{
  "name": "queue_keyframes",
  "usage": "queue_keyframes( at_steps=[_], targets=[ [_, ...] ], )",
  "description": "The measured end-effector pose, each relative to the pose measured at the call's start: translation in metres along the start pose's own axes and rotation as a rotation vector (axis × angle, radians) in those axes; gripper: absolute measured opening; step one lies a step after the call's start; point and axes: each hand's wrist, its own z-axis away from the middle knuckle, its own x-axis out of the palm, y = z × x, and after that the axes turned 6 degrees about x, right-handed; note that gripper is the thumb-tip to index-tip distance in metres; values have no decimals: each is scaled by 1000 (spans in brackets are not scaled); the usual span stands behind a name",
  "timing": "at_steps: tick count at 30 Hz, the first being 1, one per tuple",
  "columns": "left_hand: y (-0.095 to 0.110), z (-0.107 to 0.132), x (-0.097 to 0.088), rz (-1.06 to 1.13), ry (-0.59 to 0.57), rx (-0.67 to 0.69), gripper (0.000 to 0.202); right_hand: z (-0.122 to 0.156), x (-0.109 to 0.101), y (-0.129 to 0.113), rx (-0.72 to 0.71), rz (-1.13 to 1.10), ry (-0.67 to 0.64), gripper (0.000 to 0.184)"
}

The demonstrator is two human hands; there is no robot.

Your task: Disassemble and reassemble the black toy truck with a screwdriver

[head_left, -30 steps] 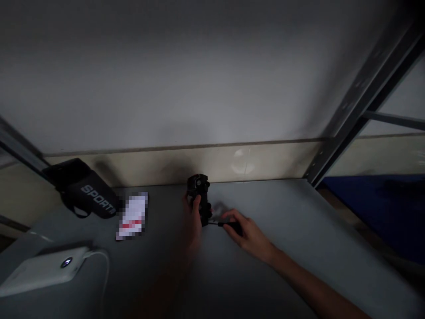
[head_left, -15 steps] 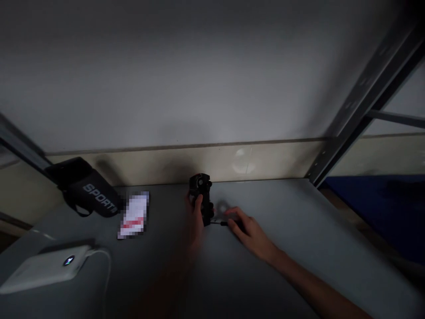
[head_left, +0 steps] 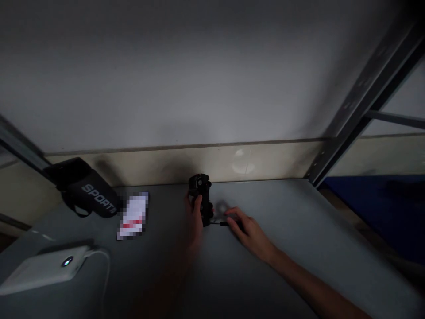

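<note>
Near the back middle of the table, my left hand (head_left: 195,217) is closed around what looks like a black toy car (head_left: 200,180), propped up on end. Round wheel-like parts stick out on its right side. In my right hand (head_left: 249,230) is a small screwdriver (head_left: 224,223) with a black handle, pinched between thumb and fingers. Its thin metal shaft points left and reaches the lower end of the toy car. Whether the tip sits in a screw is too small and dark to tell.
A black pouch (head_left: 94,195) marked SPORT leans at the back left, beside a blurred white and red packet (head_left: 133,215). A white power bank (head_left: 46,268) with a cable (head_left: 108,270) lies front left. Behind the grey table (head_left: 265,199) stands a wall; metal posts (head_left: 348,102) rise at both sides.
Both hands, the toy car and the screwdriver keep nearly the same place. Only a slight shift of the view shows.
</note>
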Motion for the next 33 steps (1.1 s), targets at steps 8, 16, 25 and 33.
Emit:
queue_keyframes(
  at_steps=[8, 16, 25, 33],
  targets=[
    [0, 0, -1, 0, -1, 10, 78, 1, 0, 3, 1, 7, -38, 26],
    [0, 1, -1, 8, -8, 9, 80, -2, -2, 3, 6, 18, -74, 28],
    [1, 0, 0, 16, -7, 21, 80, -2, -1, 4, -3, -38, -28, 25],
    [7, 10, 0, 8, -29, 61, 69, 3, -3, -5, 10, 36, -13, 24]
  ],
)
